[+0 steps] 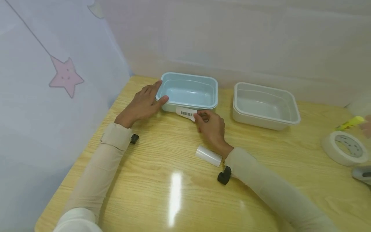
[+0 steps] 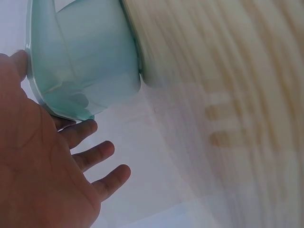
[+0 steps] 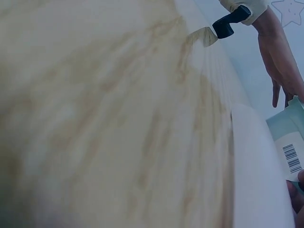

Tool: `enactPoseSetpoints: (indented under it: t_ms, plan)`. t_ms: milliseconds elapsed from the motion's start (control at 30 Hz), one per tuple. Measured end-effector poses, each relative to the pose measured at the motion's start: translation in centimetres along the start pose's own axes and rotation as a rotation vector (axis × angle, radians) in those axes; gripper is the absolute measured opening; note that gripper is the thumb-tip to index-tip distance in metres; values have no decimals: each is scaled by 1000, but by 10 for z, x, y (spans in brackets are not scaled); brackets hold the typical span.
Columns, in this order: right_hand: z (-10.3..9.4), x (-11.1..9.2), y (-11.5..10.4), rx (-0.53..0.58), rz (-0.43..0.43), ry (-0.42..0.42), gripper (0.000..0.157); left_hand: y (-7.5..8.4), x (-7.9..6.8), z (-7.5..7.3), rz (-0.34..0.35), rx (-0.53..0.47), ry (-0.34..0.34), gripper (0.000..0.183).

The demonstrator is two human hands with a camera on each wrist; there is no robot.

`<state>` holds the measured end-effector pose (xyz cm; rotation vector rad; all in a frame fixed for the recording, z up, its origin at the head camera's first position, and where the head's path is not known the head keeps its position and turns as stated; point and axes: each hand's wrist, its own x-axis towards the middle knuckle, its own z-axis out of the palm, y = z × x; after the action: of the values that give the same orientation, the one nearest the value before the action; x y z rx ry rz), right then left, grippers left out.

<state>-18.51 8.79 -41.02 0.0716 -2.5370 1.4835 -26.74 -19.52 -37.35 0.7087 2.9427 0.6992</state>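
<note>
"Fingers of the left hand (image 1: 143, 101): how do they lie?"

"Spread wide and mostly straight at the left end of the blue tub (image 1: 188, 91), thumb over the near corner of its rim. I read this as steadying."

"Position of the tub?"

"Upright, toward the far side of the table (image 1: 139, 180), near wall facing the person."

"And on that wall?"

"Label (image 1: 185, 112) with a barcode, just under the rim. Its left part lies along the wall; whether it sticks there, cannot tell."

"Right hand (image 1: 213, 125)?"

"Narrow: thumb and finger pinch the label's right end."

"Step in hand, then?"

"Judgement: applying the label, placement under way, smoothing not done. Peeling is the other reading; one moment cannot rule it out."

"If applying, what does the next move call for?"

"Left hand keeping the tub from sliding; right fingers laying the pinched end level, then pressing from left to right to avoid a crease."

"Farther right?"

"Roll (image 1: 208, 156) near the right wrist, then the white tub (image 1: 265, 106), untouched; tape (image 1: 345, 148) and marker (image 1: 350, 123) well apart from both hands."
</note>
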Motion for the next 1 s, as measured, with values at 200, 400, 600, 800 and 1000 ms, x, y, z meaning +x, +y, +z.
enactPoseSetpoints:
  t_ms: [200,400,600,800,1000]
  plan:
    - [2,4,0,-9,12,55,22,1,5,-1,-3,-10,-12,85]
    - [6,6,1,5,9,85,21,2,3,-2,-32,-42,-32,84]
    - [10,6,1,-3,14,107,22,2,0,-3,-34,-57,-32,82]
    - [12,6,0,1,2,150,22,2,1,-3,-25,-64,-42,81]
    - [13,7,-2,-30,20,164,24,3,2,-5,-24,-57,-56,82]
